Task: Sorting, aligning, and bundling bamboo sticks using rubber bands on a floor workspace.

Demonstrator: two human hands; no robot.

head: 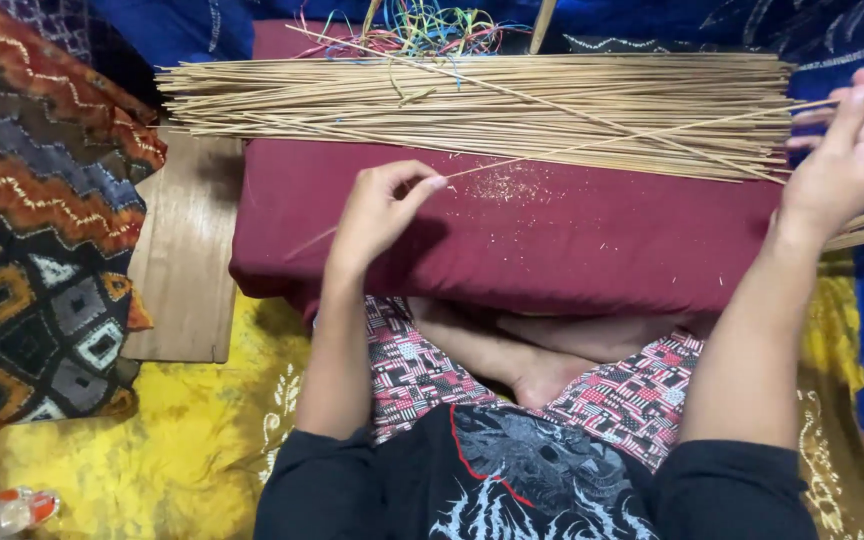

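A: Bamboo-coloured, that thin stick (552, 150) — who's holding it?

B: Your left hand (380, 212) is pinching its end over the maroon cushion (552, 240); at three o'clock your right hand (852, 150) is gripping it, fingers curled, beside the stick bundle (472, 105).

Bare maroon cushion (552, 240) between the hands, stick bundle (472, 105) across its far edge.

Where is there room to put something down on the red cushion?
The maroon cushion is bare in front, between the stick pile and the person's crossed legs, right of the left hand. The wooden board to its left is bare too. The back edge is crowded with sticks, where the right hand works.
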